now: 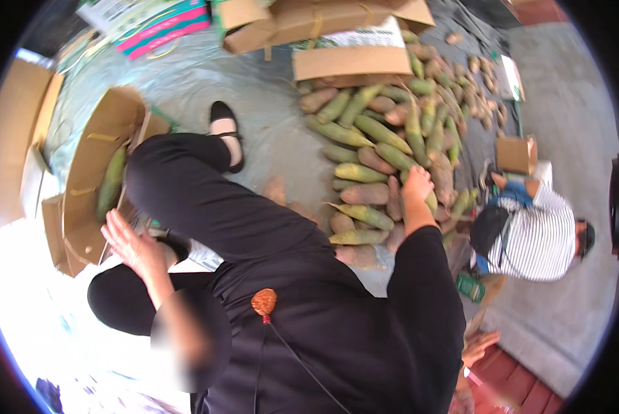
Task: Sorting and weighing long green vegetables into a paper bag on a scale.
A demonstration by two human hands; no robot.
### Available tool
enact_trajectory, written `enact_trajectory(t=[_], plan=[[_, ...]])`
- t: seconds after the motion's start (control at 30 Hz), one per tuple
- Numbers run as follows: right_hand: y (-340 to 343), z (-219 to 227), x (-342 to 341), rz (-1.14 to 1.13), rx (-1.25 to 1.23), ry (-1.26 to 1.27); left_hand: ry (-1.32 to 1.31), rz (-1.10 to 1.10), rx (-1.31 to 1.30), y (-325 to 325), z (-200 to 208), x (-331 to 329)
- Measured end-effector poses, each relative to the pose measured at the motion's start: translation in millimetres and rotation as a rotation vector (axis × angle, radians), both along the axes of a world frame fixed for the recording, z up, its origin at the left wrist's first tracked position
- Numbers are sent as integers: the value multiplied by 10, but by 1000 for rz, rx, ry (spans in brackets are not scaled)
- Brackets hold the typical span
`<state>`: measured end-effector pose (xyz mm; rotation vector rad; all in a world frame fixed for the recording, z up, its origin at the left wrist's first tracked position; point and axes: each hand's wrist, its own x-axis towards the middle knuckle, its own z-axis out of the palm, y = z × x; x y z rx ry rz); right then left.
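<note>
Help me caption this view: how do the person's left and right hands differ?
The left hand is open with fingers extended; the right hand has its fingers curled. The left hand is beside an open cardboard box, while the right hand is over the pile of long green and brownish vegetables. Both hands are bare.

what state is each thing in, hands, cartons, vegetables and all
left carton: open, green vegetable lying inside
left hand: open, empty, beside left carton
right hand: fingers curled at the vegetable pile, grip unclear
vegetable pile: loose, heaped on plastic sheet
far carton: open, flap folded out
pendant: hanging
</note>
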<state>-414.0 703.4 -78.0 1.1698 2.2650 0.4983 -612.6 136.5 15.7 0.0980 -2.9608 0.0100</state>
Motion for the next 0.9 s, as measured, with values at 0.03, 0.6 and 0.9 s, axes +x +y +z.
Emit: enact_trajectory(t=[0.03, 0.6, 0.9], plan=[[27, -5, 31, 17, 7, -7, -10, 0, -1, 37, 13, -9], [-444, 353, -1143, 236, -833, 1046, -58, 61, 145, -2, 89, -4], [-2051, 2117, -2843, 561, -1450, 1665, -37, 49, 156, -11, 107, 6]])
